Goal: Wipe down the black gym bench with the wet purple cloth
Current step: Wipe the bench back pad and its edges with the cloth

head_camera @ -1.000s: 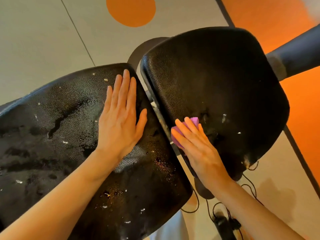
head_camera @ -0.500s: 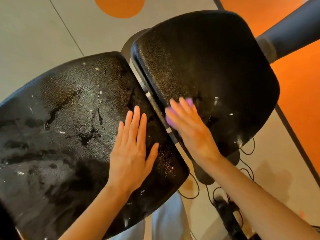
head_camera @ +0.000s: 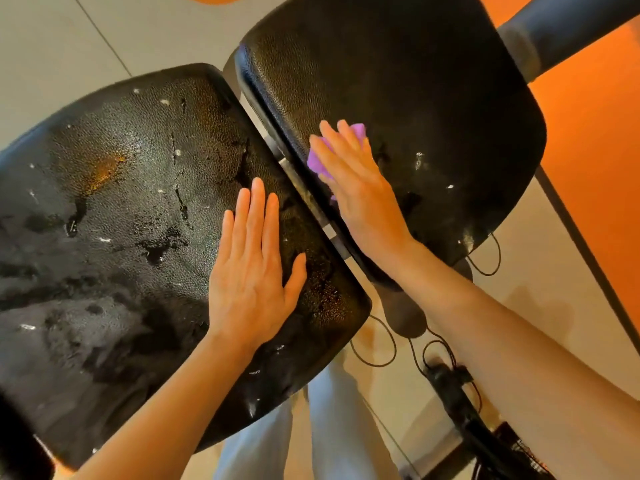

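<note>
The black gym bench has two textured pads split by a narrow gap. The left pad [head_camera: 114, 216] is wet, streaked and dotted with white flecks. The right pad [head_camera: 433, 84] is mostly dry, with a few flecks near its lower right. My left hand [head_camera: 252, 268] lies flat on the left pad near the gap, fingers together, holding nothing. My right hand [head_camera: 356, 181] presses the purple cloth [head_camera: 320, 162] flat against the left edge of the right pad. Most of the cloth is hidden under my fingers.
A dark padded roller [head_camera: 568, 26] juts in at the top right. Black cables [head_camera: 446, 358] and a bench foot lie on the beige floor [head_camera: 540, 306] below the right pad. An orange floor area [head_camera: 595, 140] runs along the right. My light trousers [head_camera: 311, 441] show beneath the pads.
My right hand has slid the cloth up along the right pad's left edge. My left hand moved down the left pad toward me, then stayed near the gap.
</note>
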Tool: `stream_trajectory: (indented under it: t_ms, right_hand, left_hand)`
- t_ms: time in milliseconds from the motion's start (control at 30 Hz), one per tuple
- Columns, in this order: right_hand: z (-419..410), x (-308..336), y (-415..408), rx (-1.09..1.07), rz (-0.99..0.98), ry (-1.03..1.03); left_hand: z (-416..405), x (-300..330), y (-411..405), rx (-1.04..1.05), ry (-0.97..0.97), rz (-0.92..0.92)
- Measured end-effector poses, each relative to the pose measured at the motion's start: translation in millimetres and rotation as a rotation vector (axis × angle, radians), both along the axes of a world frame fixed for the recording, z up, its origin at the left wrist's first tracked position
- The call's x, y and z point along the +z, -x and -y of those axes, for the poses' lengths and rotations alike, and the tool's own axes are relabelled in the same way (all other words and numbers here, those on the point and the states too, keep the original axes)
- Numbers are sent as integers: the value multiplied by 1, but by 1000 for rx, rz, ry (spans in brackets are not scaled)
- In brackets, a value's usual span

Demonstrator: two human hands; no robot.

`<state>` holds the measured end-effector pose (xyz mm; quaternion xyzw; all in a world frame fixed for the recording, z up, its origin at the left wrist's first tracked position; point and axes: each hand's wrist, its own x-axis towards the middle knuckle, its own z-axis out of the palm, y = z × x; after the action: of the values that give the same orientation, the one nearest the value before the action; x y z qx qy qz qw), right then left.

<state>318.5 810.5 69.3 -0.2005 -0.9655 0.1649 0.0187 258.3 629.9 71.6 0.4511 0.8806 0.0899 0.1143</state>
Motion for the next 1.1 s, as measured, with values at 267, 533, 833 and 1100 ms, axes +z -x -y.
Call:
stream_trajectory:
  t_ms: [267,533,833,1100]
  right_hand:
    - [12,2,-63,13,-2,11]
    - [13,0,-86,-38,-18,19]
    - [-35,3,-10,-181,-103,23]
    - [-37,8,-55,-133,-11,-15]
  left_hand:
    - [0,0,-3,19,5,0]
    - [-2,-4,-3,23,3,-13]
    - [-5,-3,-2,19,-27,-41]
    - [-7,0,-5,14,-34,-35]
